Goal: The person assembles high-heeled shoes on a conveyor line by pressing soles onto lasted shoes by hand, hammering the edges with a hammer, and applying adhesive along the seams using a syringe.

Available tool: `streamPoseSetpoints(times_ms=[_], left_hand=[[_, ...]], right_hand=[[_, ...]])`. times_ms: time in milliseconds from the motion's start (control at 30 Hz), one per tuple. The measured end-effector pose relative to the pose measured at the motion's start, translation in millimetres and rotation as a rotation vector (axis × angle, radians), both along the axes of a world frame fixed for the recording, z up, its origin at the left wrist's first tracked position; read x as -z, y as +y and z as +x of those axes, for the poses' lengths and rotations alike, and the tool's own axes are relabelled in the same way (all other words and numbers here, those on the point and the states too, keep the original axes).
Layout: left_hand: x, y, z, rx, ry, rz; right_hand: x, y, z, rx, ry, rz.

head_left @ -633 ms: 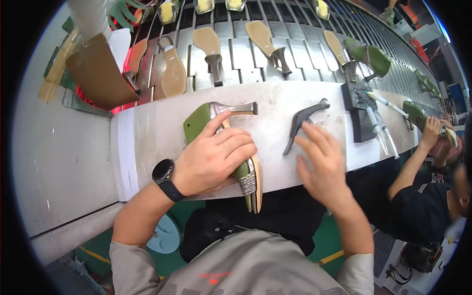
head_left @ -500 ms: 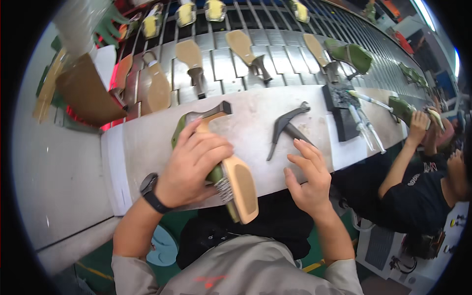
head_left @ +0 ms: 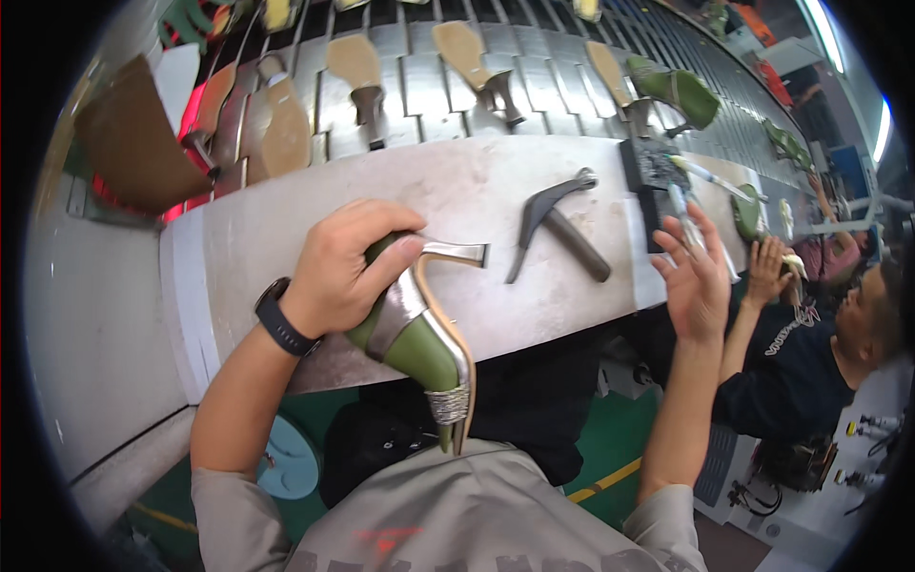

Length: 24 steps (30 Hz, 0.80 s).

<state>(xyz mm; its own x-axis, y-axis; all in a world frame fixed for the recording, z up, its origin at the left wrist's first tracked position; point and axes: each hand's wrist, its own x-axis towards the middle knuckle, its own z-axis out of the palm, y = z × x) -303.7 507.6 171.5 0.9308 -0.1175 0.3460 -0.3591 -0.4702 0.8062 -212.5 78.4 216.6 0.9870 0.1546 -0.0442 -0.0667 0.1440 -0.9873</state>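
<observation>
My left hand (head_left: 348,262), with a dark watch on the wrist, is closed round the heel end of a green high-heeled shoe (head_left: 424,353). The shoe has a silver band and a sparkling strap near its toe; the toe points toward me and the heel sticks out to the right. My right hand (head_left: 698,286) is raised at the right of the bench, fingers apart, by the white-handled brushes (head_left: 679,202) at a black block holder (head_left: 650,195). Whether a fingertip touches a brush I cannot tell. A dark cobbler's hammer (head_left: 572,238) lies between my hands.
Beyond the white bench (head_left: 496,191) runs a slatted metal conveyor (head_left: 410,95) bearing tan soles with heels (head_left: 355,71) and a green shoe (head_left: 681,91). A brown panel (head_left: 138,143) stands at left. A co-worker (head_left: 801,353) sits close at my right.
My left hand has turned the shoe, so its green upper and silver band now show instead of the sole. My right hand has moved right, from beside the hammer to the brushes.
</observation>
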Motion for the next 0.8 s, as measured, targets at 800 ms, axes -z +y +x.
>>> streamPoseSetpoints(times_ms=[800], left_hand=[[7, 18, -10, 0.003, 0.033, 0.015]], right_hand=[[-37, 147, -129, -0.778, -0.053, -0.115]])
